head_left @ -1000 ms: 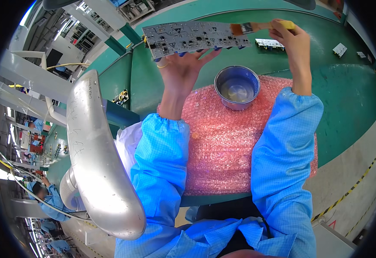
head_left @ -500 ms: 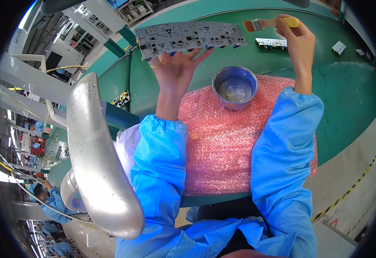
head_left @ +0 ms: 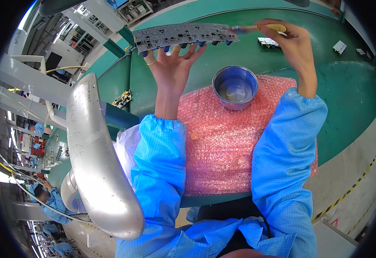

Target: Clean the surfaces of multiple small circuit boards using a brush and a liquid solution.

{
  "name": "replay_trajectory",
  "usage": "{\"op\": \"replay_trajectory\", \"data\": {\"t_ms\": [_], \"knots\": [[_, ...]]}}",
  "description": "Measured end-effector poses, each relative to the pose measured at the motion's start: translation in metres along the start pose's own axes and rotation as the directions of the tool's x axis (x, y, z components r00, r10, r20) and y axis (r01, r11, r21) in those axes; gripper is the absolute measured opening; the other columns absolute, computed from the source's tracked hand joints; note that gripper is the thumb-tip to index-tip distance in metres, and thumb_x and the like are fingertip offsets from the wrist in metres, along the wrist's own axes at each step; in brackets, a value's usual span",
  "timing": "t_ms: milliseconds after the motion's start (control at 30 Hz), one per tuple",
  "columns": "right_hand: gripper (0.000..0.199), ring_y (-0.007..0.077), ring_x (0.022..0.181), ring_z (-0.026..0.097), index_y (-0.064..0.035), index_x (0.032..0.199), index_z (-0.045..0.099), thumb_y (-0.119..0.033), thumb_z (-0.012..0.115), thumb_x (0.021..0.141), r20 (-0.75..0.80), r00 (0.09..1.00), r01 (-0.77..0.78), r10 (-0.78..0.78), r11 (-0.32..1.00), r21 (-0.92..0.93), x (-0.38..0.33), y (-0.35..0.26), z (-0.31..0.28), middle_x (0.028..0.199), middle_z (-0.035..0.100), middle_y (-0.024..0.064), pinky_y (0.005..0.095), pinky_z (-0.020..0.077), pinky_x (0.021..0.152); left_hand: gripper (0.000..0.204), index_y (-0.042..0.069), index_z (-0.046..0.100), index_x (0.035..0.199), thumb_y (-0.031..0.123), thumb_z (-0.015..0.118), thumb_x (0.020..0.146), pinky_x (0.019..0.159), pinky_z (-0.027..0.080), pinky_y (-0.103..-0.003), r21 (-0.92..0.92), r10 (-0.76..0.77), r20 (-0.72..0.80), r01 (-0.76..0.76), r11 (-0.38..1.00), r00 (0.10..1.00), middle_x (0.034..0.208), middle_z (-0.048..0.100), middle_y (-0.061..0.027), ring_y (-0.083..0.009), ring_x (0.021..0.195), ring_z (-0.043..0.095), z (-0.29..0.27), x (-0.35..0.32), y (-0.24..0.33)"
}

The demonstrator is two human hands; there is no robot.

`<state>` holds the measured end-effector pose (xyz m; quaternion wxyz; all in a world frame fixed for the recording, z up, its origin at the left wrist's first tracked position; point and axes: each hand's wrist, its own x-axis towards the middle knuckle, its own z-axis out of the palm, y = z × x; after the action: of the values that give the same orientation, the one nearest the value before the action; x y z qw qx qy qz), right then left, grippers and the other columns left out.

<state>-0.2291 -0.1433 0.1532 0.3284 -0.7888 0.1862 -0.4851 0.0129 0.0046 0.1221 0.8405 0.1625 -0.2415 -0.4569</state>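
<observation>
My left hand [head_left: 170, 69] holds up a long grey circuit board [head_left: 183, 35] from below, its fingers among the blue and dark parts on the underside. The face of the board with small black components tilts toward me. My right hand [head_left: 293, 43] grips a paintbrush [head_left: 275, 27] by its yellow handle. The brush's bristles reach the right end of the board; whether they touch it I cannot tell. Below and between the hands, a round metal bowl [head_left: 235, 88] with some liquid in it stands on pink bubble wrap [head_left: 218, 150].
A large silver fume hood [head_left: 99, 159] on a hose rises close to my left forearm. Another circuit board [head_left: 267, 42] lies behind my right hand on the green table [head_left: 343, 103]. Small white pieces [head_left: 339, 47] sit farther right. Co-workers in blue appear far left.
My right hand has brought the brush left, to the board's right end. The board has tilted and shows more of the parts beneath it.
</observation>
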Motion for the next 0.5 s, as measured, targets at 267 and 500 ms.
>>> {"op": "replay_trajectory", "data": {"t_ms": [267, 500], "knots": [[0.019, 0.0077, 0.086, 0.062, -0.0044, 0.105, 0.073, -0.01, 0.068, 0.088, 0.066, 0.994, -0.087, 0.093, 0.993, -0.078, -0.003, -0.009, 0.003, 0.096, 0.072, 0.0021, 0.0226, 0.0487, 0.077, 0.072, 0.014, 0.036, 0.139, 0.056, 0.059, 0.085, 0.105, 0.032, -0.073, 0.029, 0.056, 0.023, -0.056, 0.998, 0.998, 0.142, 0.03, -0.0222, -0.0512, 0.123, 0.036, 0.0, 0.0, 0.004], [0.017, 0.0074, 0.084, 0.061, -0.0051, 0.104, 0.073, -0.009, 0.069, 0.087, -0.067, 0.997, 0.048, -0.047, 0.999, 0.016, 0.001, -0.013, 0.026, 0.09, 0.072, 0.0014, 0.0219, 0.0484, 0.074, 0.069, 0.012, 0.036, 0.137, 0.055, 0.058, 0.087, 0.105, 0.033, -0.073, 0.025, -0.043, 0.08, 0.041, 0.999, 0.996, 0.142, 0.03, -0.0227, -0.0516, 0.124, 0.035, 0.003, -0.004, -0.007]]}}
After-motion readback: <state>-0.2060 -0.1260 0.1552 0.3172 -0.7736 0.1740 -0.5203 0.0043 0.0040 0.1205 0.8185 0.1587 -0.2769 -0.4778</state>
